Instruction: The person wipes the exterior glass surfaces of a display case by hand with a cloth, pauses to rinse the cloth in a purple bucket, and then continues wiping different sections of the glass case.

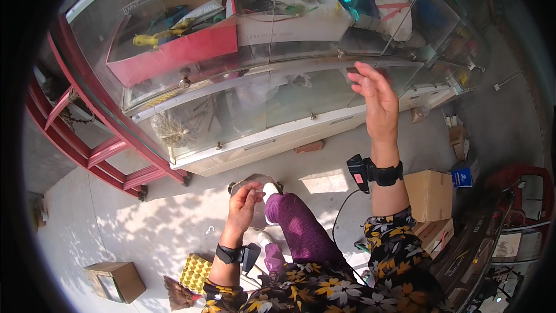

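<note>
My right hand (377, 104) is raised in front of a glass-fronted display cabinet (278, 129), its fingers slightly bent and nothing in them. Just beyond the fingertips is a small metal knob (341, 53) on an upper glass door; I cannot tell whether they touch the glass. Lower down, my left hand (243, 205) hangs with loosely curled fingers above a white shoe (270, 190), and nothing shows in its grasp. Behind the glass, a red cardboard box (173, 57) holds a yellow-handled tool (147, 40) and other items. Beside it stands a white box (295, 30) with small parts.
A red ladder (110, 113) leans by the cabinet's left end. Cardboard boxes (428, 195) stand on my right. A brick (309, 146) lies below the cabinet. To the lower left are a carton (126, 280), a yellow egg tray (194, 271) and a broom head (178, 293).
</note>
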Demonstrator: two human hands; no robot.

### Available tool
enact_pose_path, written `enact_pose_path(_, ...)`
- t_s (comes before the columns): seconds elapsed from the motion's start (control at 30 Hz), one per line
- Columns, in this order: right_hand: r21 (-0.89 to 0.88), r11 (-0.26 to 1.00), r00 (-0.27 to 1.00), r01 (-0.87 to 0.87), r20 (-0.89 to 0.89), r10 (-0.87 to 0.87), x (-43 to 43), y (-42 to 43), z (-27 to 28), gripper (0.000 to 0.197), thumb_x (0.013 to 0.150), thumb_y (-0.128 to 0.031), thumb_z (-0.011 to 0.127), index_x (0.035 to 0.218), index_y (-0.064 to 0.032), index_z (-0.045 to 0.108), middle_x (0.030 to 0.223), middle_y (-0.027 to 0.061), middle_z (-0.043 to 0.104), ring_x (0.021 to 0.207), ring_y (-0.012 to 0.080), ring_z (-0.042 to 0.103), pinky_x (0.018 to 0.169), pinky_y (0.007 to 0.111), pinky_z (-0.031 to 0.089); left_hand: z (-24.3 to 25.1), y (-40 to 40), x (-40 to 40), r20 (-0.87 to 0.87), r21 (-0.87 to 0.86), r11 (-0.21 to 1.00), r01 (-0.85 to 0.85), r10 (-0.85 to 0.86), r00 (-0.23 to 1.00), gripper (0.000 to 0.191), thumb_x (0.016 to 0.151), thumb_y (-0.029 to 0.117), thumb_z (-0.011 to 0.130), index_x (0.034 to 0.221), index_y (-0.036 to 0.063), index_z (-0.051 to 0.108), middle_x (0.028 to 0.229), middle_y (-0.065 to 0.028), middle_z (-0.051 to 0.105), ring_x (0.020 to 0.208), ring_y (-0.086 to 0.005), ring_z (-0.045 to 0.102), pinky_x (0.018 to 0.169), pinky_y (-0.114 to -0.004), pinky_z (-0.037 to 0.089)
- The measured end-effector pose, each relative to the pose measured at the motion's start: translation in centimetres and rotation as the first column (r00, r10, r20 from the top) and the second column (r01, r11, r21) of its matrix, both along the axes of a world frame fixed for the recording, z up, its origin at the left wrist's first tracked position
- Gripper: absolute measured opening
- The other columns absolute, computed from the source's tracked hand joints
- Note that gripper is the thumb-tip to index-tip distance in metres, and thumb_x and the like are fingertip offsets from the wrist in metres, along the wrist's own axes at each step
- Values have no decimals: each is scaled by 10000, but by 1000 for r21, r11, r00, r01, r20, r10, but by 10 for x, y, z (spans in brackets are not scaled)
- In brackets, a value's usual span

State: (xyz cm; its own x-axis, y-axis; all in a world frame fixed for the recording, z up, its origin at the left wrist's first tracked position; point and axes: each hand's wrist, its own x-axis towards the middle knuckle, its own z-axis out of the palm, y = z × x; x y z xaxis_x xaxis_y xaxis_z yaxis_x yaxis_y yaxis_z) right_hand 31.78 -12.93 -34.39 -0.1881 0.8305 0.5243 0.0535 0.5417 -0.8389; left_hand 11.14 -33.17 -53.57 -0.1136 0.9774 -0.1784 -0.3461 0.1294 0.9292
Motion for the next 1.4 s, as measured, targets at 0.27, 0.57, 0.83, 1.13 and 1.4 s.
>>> enact_pose_path(0.27,-775,631,994,41,94,51,17,-108,-251,243,880,-187,487,1052,-23,533,998,41,587,902,138,565,723,253,440,-110,-91,-4,152,-394,900,-184,262,953,272,896,217,453,1090,31,496,1022,-80,576,796,-192,605,683,-275,488)
enact_pose_path(0.57,-975,140,975,170,188,122,62,-163,-536,282,868,-201,489,1091,-32,520,1027,75,577,900,169,561,733,289,445,-325,-139,31,33,-732,634,-249,398,917,294,864,231,477,1094,49,500,959,-54,571,809,-218,573,702,-338,471)
enact_pose_path(0.83,-924,243,881,294,361,307,82,-126,-742,605,827,-409,453,1209,55,391,1192,250,452,1134,329,430,948,347,349,-541,-120,8,-820,-270,930,-251,-86,566,348,856,250,494,1116,35,410,767,-75,449,687,-174,444,612,-316,424)
enact_pose_path(1.13,-896,379,877,231,361,317,106,-84,-807,560,862,-461,355,1127,21,461,1065,255,523,1014,383,490,865,359,412,-609,-34,23,-6,-784,563,-261,414,910,766,698,64,640,1324,49,199,1181,-170,434,1021,-274,484,859,-393,413)
enact_pose_path(1.4,-813,370,855,449,512,88,212,-15,-804,493,841,-433,430,989,27,528,964,222,575,930,348,545,788,353,432,-611,27,127,29,-788,605,-113,219,975,647,801,539,466,1270,120,312,1239,-101,381,1120,-289,408,857,-512,353)
